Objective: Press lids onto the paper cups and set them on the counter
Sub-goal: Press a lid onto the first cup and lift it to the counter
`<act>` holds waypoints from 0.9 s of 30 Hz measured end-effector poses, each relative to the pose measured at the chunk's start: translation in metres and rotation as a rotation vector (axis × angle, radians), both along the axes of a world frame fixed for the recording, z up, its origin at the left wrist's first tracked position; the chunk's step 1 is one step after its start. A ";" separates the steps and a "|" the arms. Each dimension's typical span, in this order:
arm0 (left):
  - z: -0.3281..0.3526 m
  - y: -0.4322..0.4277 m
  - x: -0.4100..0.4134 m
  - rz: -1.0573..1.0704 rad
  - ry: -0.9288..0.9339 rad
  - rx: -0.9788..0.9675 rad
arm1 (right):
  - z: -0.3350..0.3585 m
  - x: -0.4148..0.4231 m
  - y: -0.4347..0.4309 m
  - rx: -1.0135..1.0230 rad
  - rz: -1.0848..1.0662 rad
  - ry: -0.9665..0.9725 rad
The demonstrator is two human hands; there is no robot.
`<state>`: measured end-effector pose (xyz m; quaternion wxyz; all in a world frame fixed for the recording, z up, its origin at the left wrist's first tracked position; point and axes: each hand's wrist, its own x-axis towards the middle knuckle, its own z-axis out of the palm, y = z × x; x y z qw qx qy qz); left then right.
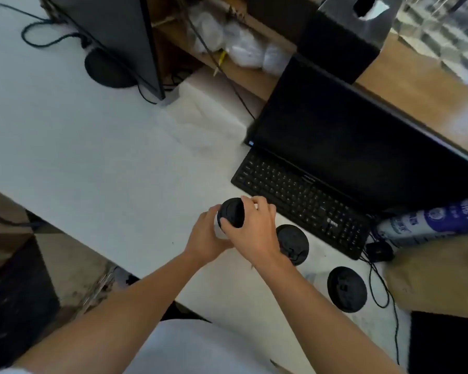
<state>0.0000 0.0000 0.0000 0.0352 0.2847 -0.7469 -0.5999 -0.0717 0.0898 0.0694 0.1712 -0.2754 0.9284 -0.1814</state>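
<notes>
A white paper cup (pixel 218 230) with a black lid (pixel 230 211) on top is held just above the white counter (pixel 92 147). My left hand (pixel 204 237) wraps around the cup's side. My right hand (pixel 250 225) grips the lid's right rim, fingers curled over its edge. Two more cups with black lids stand on the counter to the right: one (pixel 293 244) partly behind my right wrist, the other (pixel 347 288) nearer the front edge.
A black keyboard (pixel 303 203) and dark monitor (pixel 349 147) sit right of the cups. A blue-and-white wrapped roll (pixel 430 222), a black mouse (pixel 379 251) and cables lie at far right. Another monitor (pixel 114 41) stands at the back left.
</notes>
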 end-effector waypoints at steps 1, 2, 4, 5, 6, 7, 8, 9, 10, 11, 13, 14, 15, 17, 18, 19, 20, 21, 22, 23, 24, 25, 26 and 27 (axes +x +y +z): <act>0.000 0.000 -0.003 0.001 0.018 0.007 | 0.000 -0.002 -0.001 0.001 -0.001 0.003; 0.002 0.000 -0.006 0.009 0.015 0.011 | 0.001 -0.005 -0.002 0.006 -0.003 0.007; -0.004 0.005 -0.009 0.024 0.009 0.033 | 0.001 -0.008 0.001 0.030 0.013 0.010; -0.007 0.007 -0.010 0.045 0.010 0.046 | 0.000 -0.009 0.001 0.036 0.017 0.014; -0.009 0.010 -0.009 0.062 0.006 0.051 | 0.000 -0.009 0.002 0.037 0.022 0.014; -0.010 0.012 -0.007 0.070 0.009 0.055 | -0.001 -0.009 0.003 0.034 0.024 0.007; -0.008 0.014 -0.006 0.071 0.012 0.056 | 0.000 -0.010 0.005 0.026 0.030 0.004; -0.007 0.017 -0.004 0.080 0.011 0.062 | 0.000 -0.010 0.007 0.021 0.029 0.000; -0.005 0.019 -0.002 0.088 0.016 0.066 | 0.000 -0.011 0.009 0.007 0.019 -0.009; -0.005 0.021 -0.001 0.092 0.020 0.073 | -0.001 -0.012 0.011 -0.011 -0.004 -0.026; -0.005 0.024 0.003 0.088 0.013 0.076 | -0.001 -0.012 0.014 -0.047 -0.067 -0.099; -0.004 0.025 0.005 0.078 0.001 0.057 | -0.001 -0.012 0.015 -0.054 -0.090 -0.141; -0.003 0.025 0.007 0.066 -0.012 0.031 | 0.000 -0.011 0.016 -0.047 -0.097 -0.174; -0.001 0.024 0.013 0.054 -0.018 0.011 | -0.001 -0.011 0.018 -0.018 -0.060 -0.199; 0.001 0.024 0.016 0.056 -0.019 0.016 | -0.001 -0.011 0.018 -0.010 -0.032 -0.199; 0.003 0.023 0.019 0.058 -0.023 0.034 | 0.000 -0.012 0.018 -0.011 -0.006 -0.198; 0.006 0.023 0.022 0.056 -0.024 0.058 | 0.002 -0.012 0.018 -0.018 0.019 -0.196; 0.009 0.022 0.026 0.046 -0.024 0.076 | 0.005 -0.013 0.018 -0.027 0.042 -0.196; 0.013 0.020 0.029 0.026 -0.021 0.092 | 0.009 -0.014 0.018 -0.031 0.064 -0.200; 0.017 0.018 0.031 -0.001 -0.013 0.110 | 0.012 -0.014 0.019 -0.034 0.089 -0.206; 0.020 0.016 0.034 -0.031 -0.004 0.135 | 0.015 -0.015 0.020 -0.035 0.116 -0.214; 0.023 0.013 0.035 -0.063 0.003 0.163 | 0.017 -0.015 0.020 -0.035 0.146 -0.219; 0.027 0.010 0.037 -0.094 0.005 0.194 | 0.018 -0.016 0.021 -0.035 0.173 -0.224; 0.030 0.007 0.038 -0.126 0.001 0.228 | 0.019 -0.016 0.022 -0.041 0.196 -0.232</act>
